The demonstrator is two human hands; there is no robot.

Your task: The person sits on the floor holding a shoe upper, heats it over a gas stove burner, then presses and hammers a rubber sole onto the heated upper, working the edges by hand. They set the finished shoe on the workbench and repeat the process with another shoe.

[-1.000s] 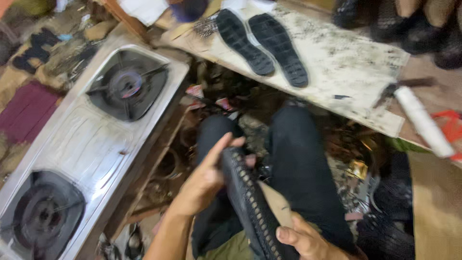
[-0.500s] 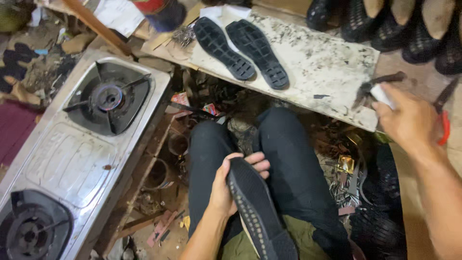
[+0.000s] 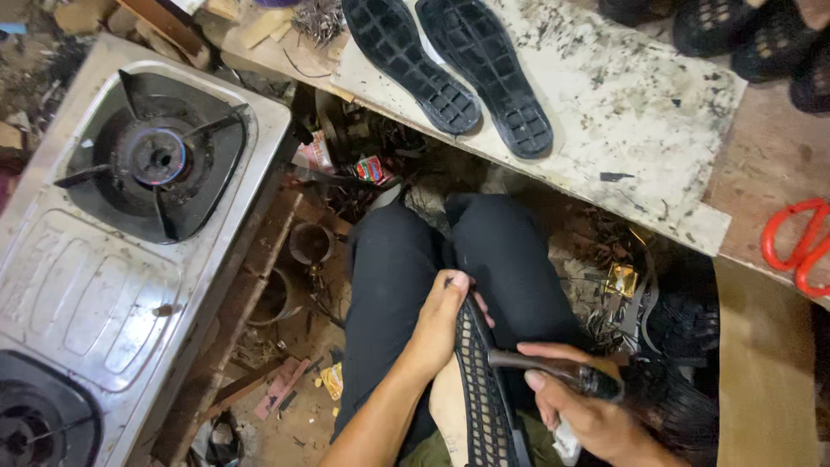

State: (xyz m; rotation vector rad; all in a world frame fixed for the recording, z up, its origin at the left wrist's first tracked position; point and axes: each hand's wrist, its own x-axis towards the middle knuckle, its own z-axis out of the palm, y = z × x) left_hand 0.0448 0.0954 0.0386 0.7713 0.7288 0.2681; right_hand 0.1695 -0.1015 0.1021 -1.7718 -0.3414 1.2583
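The fingers of the left hand point(image 3: 439, 316) are curled together around the upper edge of a black shoe sole point(image 3: 481, 380), which stands on its side on the person's lap, over the black trousers point(image 3: 393, 259). The sole has a grid texture of small square holes and a long, narrow shape. The fingers of the right hand point(image 3: 581, 413) are clamped on the dark handle of a brush point(image 3: 553, 370), whose thin metal end touches the sole (its tip is partly hidden).

On the speckled stone slab point(image 3: 631, 112), near its front edge, two more black soles point(image 3: 450, 65) lie flat side by side, tread upward. At the right edge, red scissors point(image 3: 795, 242) rest on a wooden board point(image 3: 774, 156). At the left stands a steel gas stove point(image 3: 112, 225) with round burners.
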